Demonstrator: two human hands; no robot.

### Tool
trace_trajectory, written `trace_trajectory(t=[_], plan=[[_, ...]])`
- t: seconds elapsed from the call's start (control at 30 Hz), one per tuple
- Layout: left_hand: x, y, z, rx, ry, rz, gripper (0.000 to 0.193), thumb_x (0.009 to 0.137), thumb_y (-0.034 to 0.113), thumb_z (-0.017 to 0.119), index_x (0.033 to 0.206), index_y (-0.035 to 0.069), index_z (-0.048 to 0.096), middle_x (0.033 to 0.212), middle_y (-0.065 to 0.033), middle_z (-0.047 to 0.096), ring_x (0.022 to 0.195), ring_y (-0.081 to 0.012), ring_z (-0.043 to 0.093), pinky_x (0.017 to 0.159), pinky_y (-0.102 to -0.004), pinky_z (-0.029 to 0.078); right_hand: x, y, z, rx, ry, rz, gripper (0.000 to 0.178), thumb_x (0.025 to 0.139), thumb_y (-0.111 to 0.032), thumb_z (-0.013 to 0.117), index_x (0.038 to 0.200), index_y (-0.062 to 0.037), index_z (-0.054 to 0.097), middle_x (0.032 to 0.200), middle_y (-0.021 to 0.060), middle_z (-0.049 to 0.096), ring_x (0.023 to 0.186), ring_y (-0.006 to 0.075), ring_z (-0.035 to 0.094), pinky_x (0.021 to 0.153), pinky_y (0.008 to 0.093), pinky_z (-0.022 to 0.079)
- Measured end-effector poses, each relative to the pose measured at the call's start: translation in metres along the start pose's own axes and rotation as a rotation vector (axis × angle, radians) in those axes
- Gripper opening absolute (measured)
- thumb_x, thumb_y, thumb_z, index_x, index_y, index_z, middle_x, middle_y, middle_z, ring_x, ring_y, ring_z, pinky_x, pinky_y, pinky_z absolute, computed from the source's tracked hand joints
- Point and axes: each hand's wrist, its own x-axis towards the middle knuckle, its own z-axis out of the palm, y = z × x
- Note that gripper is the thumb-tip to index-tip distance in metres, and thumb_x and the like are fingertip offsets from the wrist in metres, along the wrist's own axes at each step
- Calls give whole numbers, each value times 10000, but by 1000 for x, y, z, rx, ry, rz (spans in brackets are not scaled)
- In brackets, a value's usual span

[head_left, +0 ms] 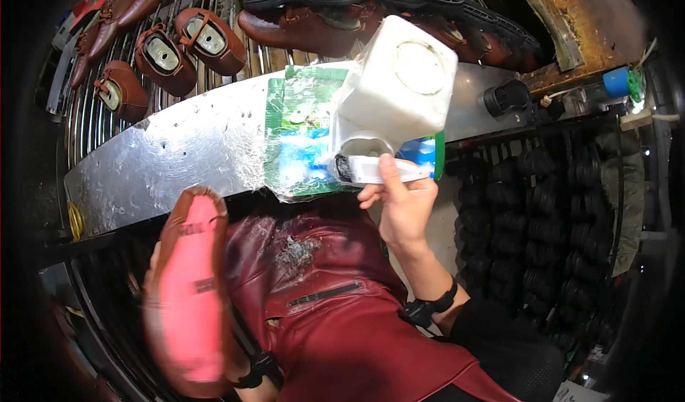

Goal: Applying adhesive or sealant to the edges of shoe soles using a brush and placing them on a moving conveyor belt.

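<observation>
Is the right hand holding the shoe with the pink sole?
No, the right hand grips a white brush handle by the white jug; the left hand holds the shoe.

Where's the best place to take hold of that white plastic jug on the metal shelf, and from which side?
Probably by the white handle at the jug's near, lower end, coming from the person's own side. The jug lies tipped with its broad body away over the metal shelf, too wide to wrap, while the slim handle points toward the person. The right hand already has its fingers on that handle.
</observation>
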Motion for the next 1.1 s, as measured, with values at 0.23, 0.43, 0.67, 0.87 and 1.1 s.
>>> trace_trajectory(t=[0.23, 0.43, 0.67, 0.87, 1.1], plan=[[100, 43, 77, 387, 406, 586, 347, 1033, 71, 584, 1362, 37, 480, 1417, -292, 601, 1273, -440, 627, 1061, -527, 512, -17, 3, 33, 226, -402, 368, 185, 1035, -146, 702, 1051, 35, 669, 857, 181, 734, 594, 209, 699, 474, 301, 553], [98, 51, 61, 441, 382, 595, 347, 1021, 36, 591, 1341, 43, 457, 1412, -290, 593, 1292, -426, 599, 1082, -520, 509, -20, 38, 79, 111, -662, 298, 137, 1003, -65, 729, 1053, 58, 694, 852, 139, 744, 611, 144, 694, 501, 262, 546], [101, 50, 63, 394, 389, 611, 348, 1012, 34, 596, 1337, 37, 472, 1417, -287, 598, 1296, -420, 601, 1087, -521, 505, 44, 67, 141, -29, -593, 141, 217, 992, -165, 766, 928, 38, 730, 749, 71, 738, 554, 103, 659, 464, 235, 494], [107, 54, 58, 362, 443, 661, 286, 1019, 74, 570, 1295, 1, 561, 1363, -287, 647, 1265, -422, 627, 1051, -508, 539, 5, 32, 89, -96, -803, 267, 206, 995, -181, 759, 977, 24, 746, 798, 72, 749, 567, 101, 654, 503, 240, 499], [113, 59, 59, 325, 454, 634, 394, 968, 50, 660, 1344, -9, 556, 1403, -271, 631, 1288, -414, 613, 1092, -490, 517, -66, -7, 31, -120, -1324, -528, 195, 905, -64, 773, 1043, 65, 726, 976, 179, 746, 772, 294, 718, 653, 370, 569]])
